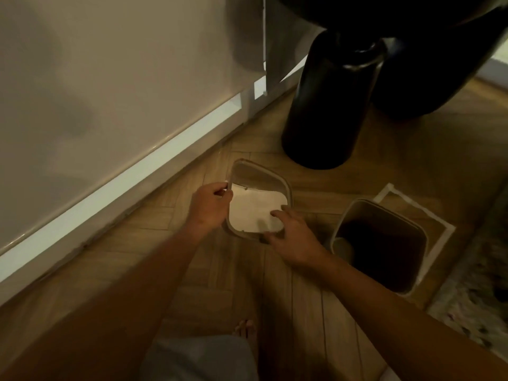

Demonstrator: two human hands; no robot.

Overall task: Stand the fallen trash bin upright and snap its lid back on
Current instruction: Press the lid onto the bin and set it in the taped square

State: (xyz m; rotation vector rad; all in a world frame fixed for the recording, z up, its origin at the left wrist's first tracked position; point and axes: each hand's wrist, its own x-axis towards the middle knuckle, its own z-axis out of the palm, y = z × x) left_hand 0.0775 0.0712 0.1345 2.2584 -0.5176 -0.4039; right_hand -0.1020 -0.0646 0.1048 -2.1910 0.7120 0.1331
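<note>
We pinch lid [258, 199] rim, left hand [210, 206] fingers clamped; right hand [292, 237] fingers spread steadying near edge; bin [379, 243] upright alongside, awaiting lid.

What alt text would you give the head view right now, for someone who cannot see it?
Both hands hold the bin's lid above the wood floor: the left hand pinches its left edge, the right hand spreads at its near right corner. The trash bin stands upright and open at the right, inside a white tape square.
</note>
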